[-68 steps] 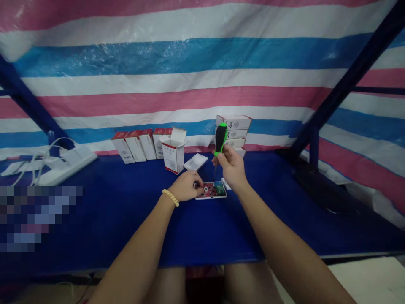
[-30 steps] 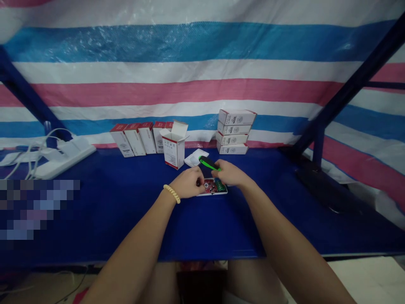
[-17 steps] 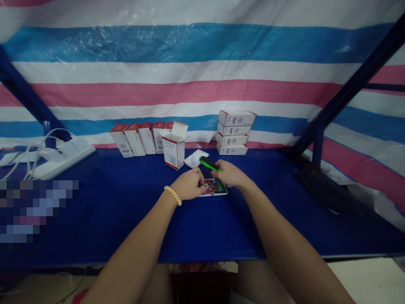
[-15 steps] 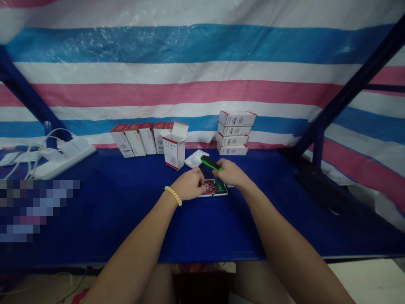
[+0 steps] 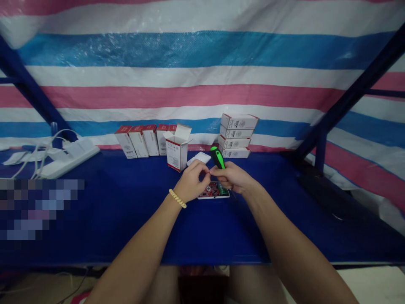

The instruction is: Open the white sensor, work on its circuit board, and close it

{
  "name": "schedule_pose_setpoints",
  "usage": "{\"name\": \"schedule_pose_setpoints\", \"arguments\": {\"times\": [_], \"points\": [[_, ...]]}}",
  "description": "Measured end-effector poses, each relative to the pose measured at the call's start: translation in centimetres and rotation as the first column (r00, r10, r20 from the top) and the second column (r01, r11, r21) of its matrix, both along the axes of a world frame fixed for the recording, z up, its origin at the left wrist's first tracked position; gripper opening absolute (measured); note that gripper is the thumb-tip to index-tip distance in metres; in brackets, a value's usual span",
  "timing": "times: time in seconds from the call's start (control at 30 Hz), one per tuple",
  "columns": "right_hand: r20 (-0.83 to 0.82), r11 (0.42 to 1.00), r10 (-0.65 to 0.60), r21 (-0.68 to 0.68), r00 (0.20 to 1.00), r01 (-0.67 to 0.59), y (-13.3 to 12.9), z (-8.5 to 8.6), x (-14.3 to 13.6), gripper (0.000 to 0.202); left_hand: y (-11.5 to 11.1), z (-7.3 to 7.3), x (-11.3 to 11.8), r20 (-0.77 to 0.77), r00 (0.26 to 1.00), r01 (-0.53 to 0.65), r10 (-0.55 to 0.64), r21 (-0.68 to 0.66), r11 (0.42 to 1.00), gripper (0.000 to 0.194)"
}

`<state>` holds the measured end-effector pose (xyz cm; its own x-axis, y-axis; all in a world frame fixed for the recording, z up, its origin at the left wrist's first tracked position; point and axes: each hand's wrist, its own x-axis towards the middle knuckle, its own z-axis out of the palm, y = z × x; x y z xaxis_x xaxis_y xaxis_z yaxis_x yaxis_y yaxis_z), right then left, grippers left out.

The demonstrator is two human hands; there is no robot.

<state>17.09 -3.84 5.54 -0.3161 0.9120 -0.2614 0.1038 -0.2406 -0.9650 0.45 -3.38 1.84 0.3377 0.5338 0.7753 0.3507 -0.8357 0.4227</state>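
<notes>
My right hand (image 5: 233, 176) is closed around a green and black screwdriver (image 5: 217, 157), its handle end pointing up and away. Its thumb and forefinger meet the fingertips of my left hand (image 5: 192, 180). That left hand is pinched shut, and anything between its fingertips is too small to make out. Just below both hands lies a shallow white casing with a red circuit board (image 5: 211, 191) and a green part at its right end. A white cover (image 5: 199, 158) rests on the table behind my hands.
An open white and red box (image 5: 177, 153) stands behind my left hand, near a row of similar boxes (image 5: 136, 142). More boxes are stacked (image 5: 234, 143) at the back right. A white power strip (image 5: 71, 162) with cables lies at the left. A dark flat object (image 5: 329, 196) lies at the right.
My left hand has lifted off the casing, and its fingertips now meet those of my right hand above the board. The screwdriver has swung more upright in my right hand.
</notes>
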Motion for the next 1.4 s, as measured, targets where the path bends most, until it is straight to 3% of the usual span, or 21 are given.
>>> {"name": "schedule_pose_setpoints", "arguments": {"times": [0.13, 0.23, 0.3, 0.37, 0.43, 0.47, 0.63, 0.87, 1.03, 1.2, 1.4], "points": [[0.002, 0.999, -0.041, 0.012, 0.999, 0.041, 0.4, -0.3, 0.3, 0.021, -0.1, 0.0, 0.1, 0.002, 1.0, 0.007, -0.007, 0.019, 1.0, 0.005], [0.214, 0.978, -0.187, 0.132, 0.959, 0.161, 1.4, -0.8, 1.2, 0.018, -0.1, -0.1, -0.1, -0.018, 1.0, -0.01, 0.01, -0.024, 1.0, 0.011], [0.452, 0.917, -0.374, 0.313, 0.81, 0.249, 2.3, -1.2, 2.2, 0.016, 0.1, -0.2, -0.3, -0.044, 0.998, -0.044, 0.041, -0.062, 0.997, 0.015], [0.636, 0.854, -0.509, 0.457, 0.58, 0.248, 3.1, -1.6, 3.2, 0.018, 0.3, -0.3, -0.6, -0.078, 0.994, -0.088, 0.081, -0.092, 0.992, 0.014], [0.737, 0.858, -0.505, 0.484, 0.449, 0.171, 3.8, -2.2, 4.0, 0.025, 0.5, -0.5, -0.8, -0.115, 0.987, -0.124, 0.11, -0.122, 0.985, 0.014], [0.767, 0.872, -0.477, 0.473, 0.429, 0.125, 4.0, -2.5, 4.2, 0.028, 0.6, -0.6, -0.9, -0.135, 0.984, -0.139, 0.12, -0.137, 0.981, 0.014], [0.815, 0.9, -0.38, 0.435, 0.437, -0.028, 4.3, -3.9, 3.8, 0.032, 0.8, -0.9, -1.0, -0.238, 0.962, -0.18, 0.134, -0.187, 0.966, 0.015], [0.821, 0.893, -0.347, 0.437, 0.454, -0.108, 4.2, -4.2, 3.3, 0.031, 0.8, -0.8, -1.1, -0.385, 0.916, -0.221, 0.113, -0.25, 0.943, 0.016], [0.732, 0.858, -0.472, 0.51, 0.491, 0.064, 4.6, -4.1, 4.2, 0.043, 0.7, -0.5, -1.6, -0.502, 0.863, -0.225, 0.053, -0.288, 0.931, 0.024], [0.673, 0.829, -0.556, 0.491, 0.488, 0.268, 5.2, -4.0, 5.1, 0.042, 0.6, -0.2, -2.1, -0.548, 0.834, -0.169, -0.069, -0.372, 0.913, 0.057], [0.642, 0.802, -0.595, 0.512, 0.484, 0.307, 5.2, -3.5, 5.4, 0.04, 0.9, -0.5, -2.2, -0.582, 0.802, -0.157, -0.134, -0.422, 0.893, 0.074]]}}
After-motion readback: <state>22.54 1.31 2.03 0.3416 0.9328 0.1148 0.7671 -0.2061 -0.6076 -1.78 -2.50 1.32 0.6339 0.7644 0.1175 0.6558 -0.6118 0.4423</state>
